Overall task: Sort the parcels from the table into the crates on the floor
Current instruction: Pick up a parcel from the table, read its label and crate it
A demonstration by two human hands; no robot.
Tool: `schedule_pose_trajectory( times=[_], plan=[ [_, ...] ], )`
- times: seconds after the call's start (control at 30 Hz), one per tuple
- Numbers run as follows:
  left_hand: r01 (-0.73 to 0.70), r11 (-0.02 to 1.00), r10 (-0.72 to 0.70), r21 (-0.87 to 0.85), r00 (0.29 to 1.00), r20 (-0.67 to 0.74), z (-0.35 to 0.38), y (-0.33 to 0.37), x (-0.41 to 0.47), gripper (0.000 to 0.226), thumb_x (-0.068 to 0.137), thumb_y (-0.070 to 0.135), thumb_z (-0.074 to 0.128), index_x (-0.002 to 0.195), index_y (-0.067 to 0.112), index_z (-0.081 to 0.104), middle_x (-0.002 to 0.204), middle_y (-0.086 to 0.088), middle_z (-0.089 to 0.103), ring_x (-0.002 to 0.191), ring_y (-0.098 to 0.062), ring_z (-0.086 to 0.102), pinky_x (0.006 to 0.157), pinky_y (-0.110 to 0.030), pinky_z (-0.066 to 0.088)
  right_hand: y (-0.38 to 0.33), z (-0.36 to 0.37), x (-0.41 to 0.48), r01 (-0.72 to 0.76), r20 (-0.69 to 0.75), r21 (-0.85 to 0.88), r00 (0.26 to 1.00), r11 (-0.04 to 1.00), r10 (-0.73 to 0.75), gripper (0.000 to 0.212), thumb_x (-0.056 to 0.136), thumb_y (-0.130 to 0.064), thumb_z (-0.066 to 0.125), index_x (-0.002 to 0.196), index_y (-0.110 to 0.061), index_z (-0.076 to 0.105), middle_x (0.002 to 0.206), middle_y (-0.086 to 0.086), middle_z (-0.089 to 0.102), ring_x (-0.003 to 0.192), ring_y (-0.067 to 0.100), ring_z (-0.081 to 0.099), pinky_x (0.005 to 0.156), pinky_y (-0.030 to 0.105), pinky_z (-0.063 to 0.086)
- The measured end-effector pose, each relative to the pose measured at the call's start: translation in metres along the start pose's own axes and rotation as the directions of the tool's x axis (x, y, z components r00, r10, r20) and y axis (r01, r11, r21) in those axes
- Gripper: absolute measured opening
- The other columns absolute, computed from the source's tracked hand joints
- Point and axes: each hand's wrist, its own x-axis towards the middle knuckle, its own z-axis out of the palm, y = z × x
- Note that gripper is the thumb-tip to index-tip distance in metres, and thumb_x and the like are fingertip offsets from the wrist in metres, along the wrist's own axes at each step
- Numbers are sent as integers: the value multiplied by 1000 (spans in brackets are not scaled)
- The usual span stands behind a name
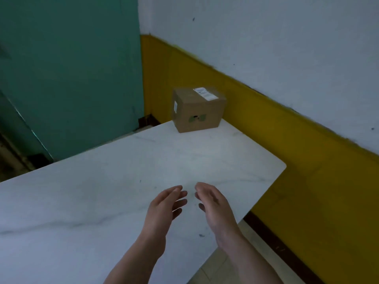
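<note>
A brown cardboard parcel (198, 109) with white labels on its top and left side stands at the far corner of the white marble table (102, 191). My left hand (166, 203) and my right hand (213, 201) hover side by side over the table's near right part, palms facing each other, fingers relaxed and holding nothing. Both hands are well short of the parcel. No crate is in view.
The table's right edge (266, 191) runs close to a white wall with a yellow lower band (307, 160). A teal door or panel (71, 68) stands behind the table on the left. Tiled floor (225, 267) shows at the lower right.
</note>
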Motion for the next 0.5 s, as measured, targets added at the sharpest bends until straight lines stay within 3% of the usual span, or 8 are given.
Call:
schedule_pose_trajectory(
  times=[0.07,0.27,0.4,0.5],
  plan=[
    [0,1000,0,-5,1000,-2,23,12,29,20,101,22,54,111,18,71,101,3,78,101,-17,71,100,-38,52,-11,-12,37,1,21,-24,1000,1000,0,32,100,-46,53,128,-34,61,129,-16,61,121,4,57,109,36,45],
    [-8,1000,8,4,999,-47,82,34,96,21,103,22,51,109,21,71,102,6,77,99,-12,71,96,-32,53,-29,-42,125,-26,47,0,999,1000,26,22,100,-42,54,119,-35,63,122,-15,64,112,4,61,104,35,49],
    [-13,1000,13,-2,995,-100,124,42,143,22,103,24,51,111,21,71,101,7,77,101,-12,71,97,-34,52,-35,-62,193,-14,117,-2,993,1000,14,31,102,-38,51,129,-27,62,128,-12,63,116,6,60,105,34,49],
    [-28,999,24,-20,984,-174,153,48,179,22,103,25,51,114,21,70,106,5,76,103,-14,70,101,-38,51,-37,-80,247,2,182,-30,983,1000,4,31,103,-40,51,130,-30,60,130,-13,60,117,5,59,96,24,49]
  ],
)
